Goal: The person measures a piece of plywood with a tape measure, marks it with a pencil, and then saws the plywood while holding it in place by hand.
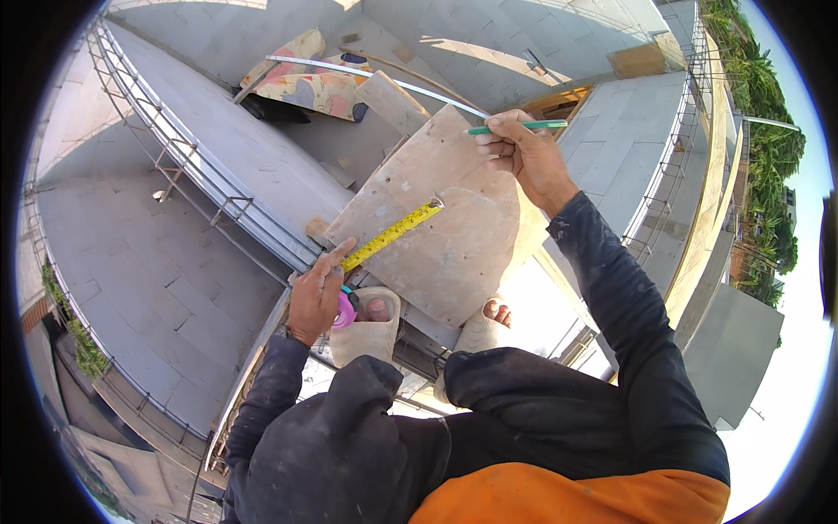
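Observation:
My left hand (316,299) is closed around a tape measure (393,233) with a pink case. Its yellow blade is pulled out a short way over a worn sheet of plywood (410,183), and the metal hook end lies over the middle of the sheet. Above the sheet's far right edge, my right hand (531,162) pinches a green pencil (548,125), which points left. I cannot tell whether its tip touches the wood. The plywood lies in front of my feet, which are in light-coloured sandals (367,336).
To the left runs a long steel rebar cage (188,162) along the wall top. Grey block walls (157,262) surround a lower space, where patterned fabric (305,87) lies beside a long pale strip (393,80). Wooden planks (698,236) and another rebar cage stand at right.

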Motion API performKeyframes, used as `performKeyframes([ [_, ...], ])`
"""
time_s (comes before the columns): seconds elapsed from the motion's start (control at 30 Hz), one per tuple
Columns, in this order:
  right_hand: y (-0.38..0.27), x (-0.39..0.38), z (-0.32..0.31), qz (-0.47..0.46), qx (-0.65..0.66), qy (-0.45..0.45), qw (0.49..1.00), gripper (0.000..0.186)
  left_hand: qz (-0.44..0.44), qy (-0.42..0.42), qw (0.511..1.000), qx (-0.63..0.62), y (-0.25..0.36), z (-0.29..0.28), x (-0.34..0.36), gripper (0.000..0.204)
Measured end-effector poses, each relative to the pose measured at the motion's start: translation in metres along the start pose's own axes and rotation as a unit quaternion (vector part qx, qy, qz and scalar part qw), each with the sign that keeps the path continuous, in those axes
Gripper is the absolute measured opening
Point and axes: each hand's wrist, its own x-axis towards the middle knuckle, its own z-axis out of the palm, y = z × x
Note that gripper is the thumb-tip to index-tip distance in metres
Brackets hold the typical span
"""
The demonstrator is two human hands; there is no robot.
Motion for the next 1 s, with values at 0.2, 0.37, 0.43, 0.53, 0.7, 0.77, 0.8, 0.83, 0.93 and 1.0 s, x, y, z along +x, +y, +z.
performKeyframes([
  [0.2,0.027,-0.018,0.040,-0.261,-0.430,-0.052,0.862,0.025,0.148,0.025,0.986,0.078,-0.007,-0.001,-0.002,0.045],
  [0.37,0.053,-0.025,0.063,-0.290,-0.421,-0.077,0.856,0.020,0.105,0.015,0.989,0.107,-0.015,-0.004,-0.008,0.037],
  [0.43,0.058,-0.025,0.067,-0.319,-0.419,-0.078,0.846,0.020,0.114,0.024,0.987,0.111,-0.016,-0.004,-0.008,0.033],
  [0.53,0.061,-0.022,0.069,-0.331,-0.437,-0.066,0.834,0.020,0.126,0.034,0.986,0.107,-0.018,-0.004,-0.006,0.028],
  [0.7,0.064,-0.019,0.069,-0.341,-0.439,-0.060,0.829,0.019,0.108,0.025,0.989,0.102,-0.020,-0.005,-0.005,0.020],
  [0.77,0.064,-0.019,0.069,-0.348,-0.435,-0.060,0.828,0.017,0.109,0.016,0.987,0.113,-0.020,-0.006,-0.005,0.021],
  [0.8,0.064,-0.019,0.068,-0.353,-0.433,-0.059,0.827,0.016,0.113,0.026,0.988,0.100,-0.019,-0.006,-0.005,0.022],
  [0.83,0.063,-0.018,0.067,-0.362,-0.426,-0.064,0.827,0.016,0.110,0.018,0.987,0.112,-0.019,-0.007,-0.005,0.022],
  [0.93,0.058,-0.014,0.062,-0.370,-0.474,-0.038,0.798,0.015,0.113,0.018,0.987,0.112,-0.016,-0.007,-0.003,0.022],
  [1.0,0.052,-0.009,0.057,-0.360,-0.490,-0.022,0.793,0.015,0.111,0.025,0.988,0.106,-0.014,-0.007,-0.003,0.024],
])
